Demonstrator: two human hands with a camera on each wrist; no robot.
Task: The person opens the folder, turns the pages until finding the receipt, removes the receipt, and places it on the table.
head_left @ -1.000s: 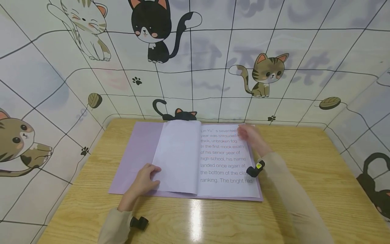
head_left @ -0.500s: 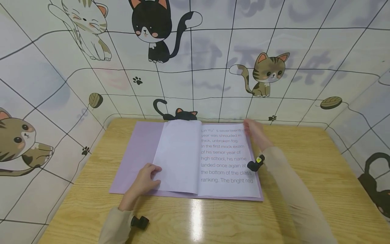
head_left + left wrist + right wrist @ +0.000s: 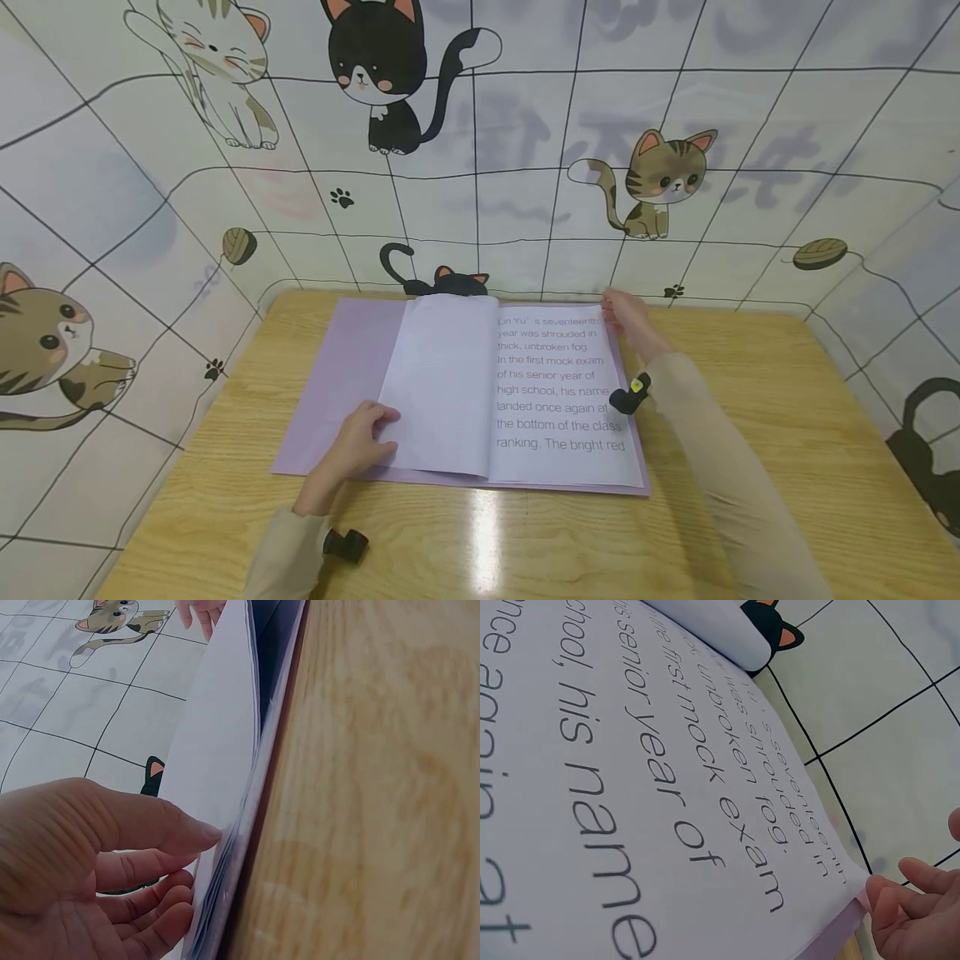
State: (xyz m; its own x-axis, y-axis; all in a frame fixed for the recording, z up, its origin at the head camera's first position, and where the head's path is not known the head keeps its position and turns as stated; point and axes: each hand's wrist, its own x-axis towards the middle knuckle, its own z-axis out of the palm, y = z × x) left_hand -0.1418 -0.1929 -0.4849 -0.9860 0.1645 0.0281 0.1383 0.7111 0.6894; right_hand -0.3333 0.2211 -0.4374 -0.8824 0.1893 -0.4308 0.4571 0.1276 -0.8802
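Note:
An open book with lilac covers (image 3: pixel 322 375) lies on the wooden table. Its left page (image 3: pixel 438 392) is blank, and large English print fills the right page (image 3: pixel 555 392). My left hand (image 3: pixel 360 446) rests on the lower outer part of the left page. In the left wrist view its thumb (image 3: pixel 184 831) lies by the edge of the stacked sheets, the other fingers loosely bent. At the top right corner, my right hand (image 3: pixel 630 321) pinches the right page between thumb and finger; the right wrist view shows these fingertips (image 3: pixel 885 900) at the corner.
Behind the table (image 3: pixel 750 375) stands a white backdrop (image 3: pixel 517 208) printed with cats and grid lines. A black wrist camera (image 3: pixel 345 546) sits by the left cuff, another black camera (image 3: pixel 630 393) by the right one.
My right hand has moved slightly right and up, from over the upper right of the page to its corner, uncovering the first line's end. The left hand has stayed put.

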